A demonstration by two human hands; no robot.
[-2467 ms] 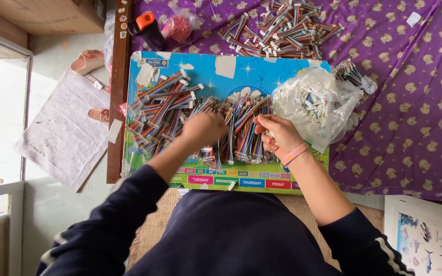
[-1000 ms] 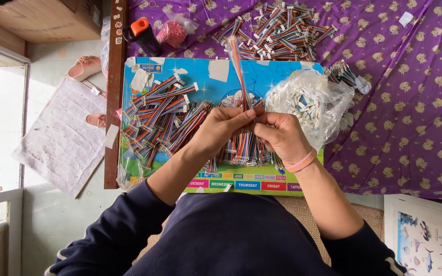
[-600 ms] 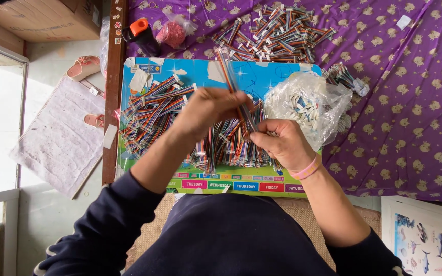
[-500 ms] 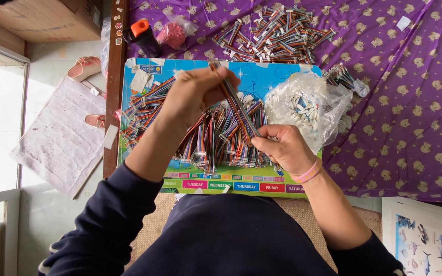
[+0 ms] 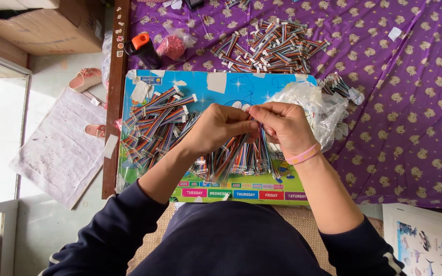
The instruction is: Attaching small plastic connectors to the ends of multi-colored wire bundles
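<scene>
Spreading across the purple bedspread (image 5: 410, 128), the blue board (image 5: 231, 87) carries piles of multicoloured ribbon cables: one heap (image 5: 154, 122) toward its left edge, another (image 5: 241, 158) near its front edge. Over that front heap, the left hand (image 5: 216, 128) and right hand (image 5: 285, 125) meet, fingertips pinched shut on a thin cable strip (image 5: 258, 134). Pulling unevenly could probably split the strip or drag neighbouring cables off the board.

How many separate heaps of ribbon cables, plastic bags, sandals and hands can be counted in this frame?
Cable heaps: 3 (left of board, under the hands, on the purple cloth)
Plastic bags: 2 (clear, small pink-filled)
Sandals: 2 ()
Hands: 2 (left hand, right hand)
Total: 9
</scene>
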